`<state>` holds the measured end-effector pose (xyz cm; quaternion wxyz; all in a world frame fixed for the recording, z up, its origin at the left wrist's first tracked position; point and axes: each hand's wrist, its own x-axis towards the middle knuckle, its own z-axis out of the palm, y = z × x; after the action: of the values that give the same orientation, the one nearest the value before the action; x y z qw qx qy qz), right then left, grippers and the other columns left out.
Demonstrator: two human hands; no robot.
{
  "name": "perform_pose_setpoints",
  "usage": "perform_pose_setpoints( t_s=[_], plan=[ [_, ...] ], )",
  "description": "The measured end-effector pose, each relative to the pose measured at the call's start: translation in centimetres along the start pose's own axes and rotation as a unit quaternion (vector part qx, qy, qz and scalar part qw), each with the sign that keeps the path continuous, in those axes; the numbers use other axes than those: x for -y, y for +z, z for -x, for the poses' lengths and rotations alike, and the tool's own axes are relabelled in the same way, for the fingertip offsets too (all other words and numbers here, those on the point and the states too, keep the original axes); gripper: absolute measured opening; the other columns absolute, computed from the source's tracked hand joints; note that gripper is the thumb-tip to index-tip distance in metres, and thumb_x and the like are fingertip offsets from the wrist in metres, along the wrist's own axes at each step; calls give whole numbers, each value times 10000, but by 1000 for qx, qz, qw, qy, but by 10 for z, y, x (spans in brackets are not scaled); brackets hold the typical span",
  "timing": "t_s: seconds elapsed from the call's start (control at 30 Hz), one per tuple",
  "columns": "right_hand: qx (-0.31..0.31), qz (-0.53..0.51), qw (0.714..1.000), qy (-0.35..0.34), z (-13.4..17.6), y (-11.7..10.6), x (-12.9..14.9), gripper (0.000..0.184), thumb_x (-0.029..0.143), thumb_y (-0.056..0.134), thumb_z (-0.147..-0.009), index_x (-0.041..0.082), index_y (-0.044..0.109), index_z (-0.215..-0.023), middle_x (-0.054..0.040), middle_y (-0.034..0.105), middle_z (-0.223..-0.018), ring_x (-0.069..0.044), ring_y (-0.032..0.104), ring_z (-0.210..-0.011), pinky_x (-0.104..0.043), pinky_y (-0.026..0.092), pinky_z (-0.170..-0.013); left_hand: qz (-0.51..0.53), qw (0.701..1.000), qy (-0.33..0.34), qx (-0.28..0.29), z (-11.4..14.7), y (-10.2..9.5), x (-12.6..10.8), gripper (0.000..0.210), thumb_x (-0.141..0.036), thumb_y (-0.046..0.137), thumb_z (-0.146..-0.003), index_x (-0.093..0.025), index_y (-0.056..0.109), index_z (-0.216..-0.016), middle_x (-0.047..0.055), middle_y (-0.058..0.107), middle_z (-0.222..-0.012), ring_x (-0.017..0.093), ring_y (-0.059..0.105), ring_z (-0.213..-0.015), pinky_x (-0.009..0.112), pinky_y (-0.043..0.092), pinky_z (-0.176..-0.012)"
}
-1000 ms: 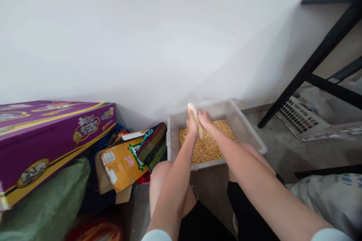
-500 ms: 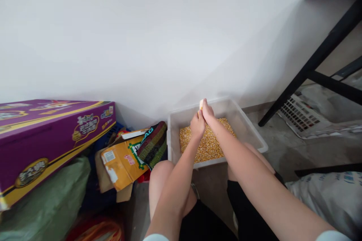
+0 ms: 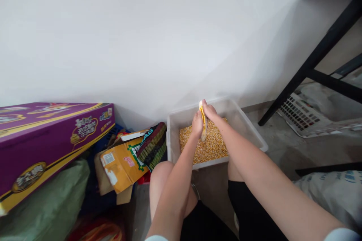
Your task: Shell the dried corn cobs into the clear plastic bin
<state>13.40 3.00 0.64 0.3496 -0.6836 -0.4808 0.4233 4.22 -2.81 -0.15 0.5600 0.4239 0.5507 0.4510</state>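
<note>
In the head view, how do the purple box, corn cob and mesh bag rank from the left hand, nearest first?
1. Corn cob: between both hands, touching the left hand.
2. Mesh bag: just left of the bin.
3. Purple box: far left.

At left, a large purple box [image 3: 53,147] is seen above a green sack [image 3: 53,203]. Beside them, a torn orange carton [image 3: 123,167] is partly covered by a mesh bag [image 3: 154,148]. At right, a white basket [image 3: 308,116] is set on the grey floor [image 3: 271,141] near black legs [image 3: 326,43]; a printed pale sack [image 3: 333,192] is seen closer.
</note>
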Motion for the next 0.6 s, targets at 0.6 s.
perform_pose_setpoints(
  t_s=[0.6],
  plan=[
    [236, -418, 865, 147, 12, -19, 22, 759, 730, 121, -838, 151, 588, -991, -88, 615, -680, -219, 578, -608, -325, 469, -558, 4, 993, 85, 86, 7, -11, -31, 529, -342, 779, -627, -149, 528, -1050, 83, 620, -968, 160, 596, -817, 300, 498, -742]
  ],
)
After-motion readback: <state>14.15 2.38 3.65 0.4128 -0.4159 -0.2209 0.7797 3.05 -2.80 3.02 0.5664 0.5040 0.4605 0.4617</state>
